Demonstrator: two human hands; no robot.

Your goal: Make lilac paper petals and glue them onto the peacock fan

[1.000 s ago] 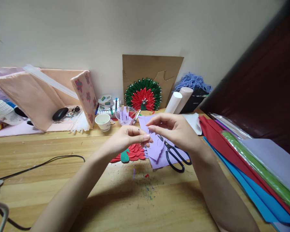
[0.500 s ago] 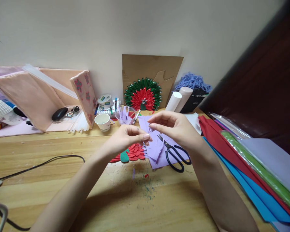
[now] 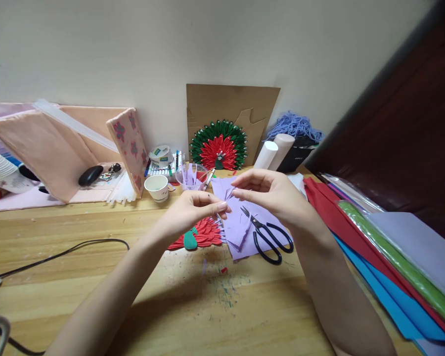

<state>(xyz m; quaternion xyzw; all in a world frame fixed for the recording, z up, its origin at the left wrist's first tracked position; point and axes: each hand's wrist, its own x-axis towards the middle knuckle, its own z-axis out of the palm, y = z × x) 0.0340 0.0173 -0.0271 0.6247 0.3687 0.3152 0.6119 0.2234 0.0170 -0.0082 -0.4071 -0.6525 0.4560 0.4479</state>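
My left hand (image 3: 197, 207) and my right hand (image 3: 270, 193) are close together above purple paper sheets (image 3: 236, 232), thumbs and fingers pinched. Between the fingertips runs a thin purple paper strip (image 3: 228, 196), one end in each hand; its ends are hidden by the fingers. Black-handled scissors (image 3: 258, 225) lie partly spread on the sheets, below my right hand. Just under my left wrist is a layered red paper piece (image 3: 208, 233) with a green shape (image 3: 190, 240) on it and purple strips along its right edge.
A finished-looking red and green peacock (image 3: 219, 146) is on cardboard (image 3: 222, 101) against the wall. Behind my left hand stand a clear bowl (image 3: 181, 180) with purple strips and a paper cup (image 3: 156, 189). Coloured sheets (image 3: 371, 257) lie right; a black cable (image 3: 77, 244) crosses the left.
Both hands keep pinching in nearly the same place. My right fingertips have shifted slightly right, drawing a little away from the left ones, and the purple strip shows more between them.
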